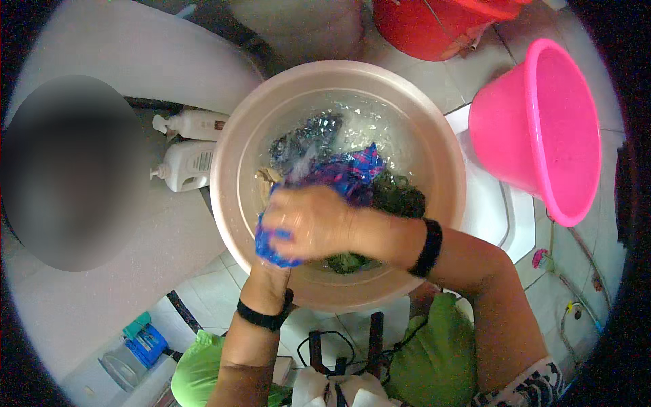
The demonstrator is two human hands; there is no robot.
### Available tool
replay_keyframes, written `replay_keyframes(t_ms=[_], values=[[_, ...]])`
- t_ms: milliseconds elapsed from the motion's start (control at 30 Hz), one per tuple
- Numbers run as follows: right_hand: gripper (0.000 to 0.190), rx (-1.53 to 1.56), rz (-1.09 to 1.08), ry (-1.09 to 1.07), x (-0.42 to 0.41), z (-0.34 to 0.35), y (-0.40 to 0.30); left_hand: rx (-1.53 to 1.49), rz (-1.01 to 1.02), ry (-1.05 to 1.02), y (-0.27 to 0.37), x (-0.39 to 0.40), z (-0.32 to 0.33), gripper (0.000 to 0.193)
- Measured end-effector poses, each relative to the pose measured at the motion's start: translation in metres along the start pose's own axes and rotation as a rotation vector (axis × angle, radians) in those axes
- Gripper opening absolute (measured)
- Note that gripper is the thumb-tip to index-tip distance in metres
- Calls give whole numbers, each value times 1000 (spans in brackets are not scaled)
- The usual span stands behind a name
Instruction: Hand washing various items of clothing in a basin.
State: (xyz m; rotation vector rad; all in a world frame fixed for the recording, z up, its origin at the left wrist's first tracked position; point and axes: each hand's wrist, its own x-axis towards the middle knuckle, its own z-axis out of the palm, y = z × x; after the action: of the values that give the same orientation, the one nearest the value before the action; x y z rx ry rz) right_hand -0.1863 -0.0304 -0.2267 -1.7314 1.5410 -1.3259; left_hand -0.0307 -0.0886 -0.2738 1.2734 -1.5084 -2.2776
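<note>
A large pale pink plastic basin point(335, 300) holds water and several wet cloths. My right hand point(310, 219), blurred, grips a blue cloth with a pink pattern point(366, 165), part of which spreads over the water. My left hand point(277, 262) is mostly hidden under the right hand and the bunched blue cloth; it is at the same bunch, near the basin's lower left rim. A dark green cloth point(402, 196) lies in the water to the right, and a dark patterned cloth point(307, 140) lies farther back. Some beige cloth point(267, 180) shows at the left.
Left of the basin stand a white pump bottle point(198, 124) and a white jug-like bottle point(188, 165). At the right a pink tub point(503, 122) tilts over a white fixture point(480, 203). A red bucket point(432, 30) stands behind on the tiles; a hose point(580, 295) lies at the right.
</note>
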Motion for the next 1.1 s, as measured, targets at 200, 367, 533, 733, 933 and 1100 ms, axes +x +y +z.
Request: replay_keyframes(t_ms=[200, 367, 533, 733, 933, 1100], values=[[38, -366, 385, 153, -20, -70, 108, -568, -132, 44, 64, -5, 20, 57], [71, -533, 643, -39, -36, -56, 76, 68, 24, 218, 47, 28, 12, 75], [66, -568, 730, -525, -36, -37, 93, 1574, -3, 239, 10, 49, 35, 92], [38, -435, 714, -357, -49, -39, 160, 1067, 38, 165, -14, 76, -21, 58], [56, 170, 887, -194, -52, -95, 153, 361, 36, 219, 47, 29, -17, 51], [50, 620, 1100, -73, -37, -113, 118, 266, -55, 344, 44, 21, -49, 39]])
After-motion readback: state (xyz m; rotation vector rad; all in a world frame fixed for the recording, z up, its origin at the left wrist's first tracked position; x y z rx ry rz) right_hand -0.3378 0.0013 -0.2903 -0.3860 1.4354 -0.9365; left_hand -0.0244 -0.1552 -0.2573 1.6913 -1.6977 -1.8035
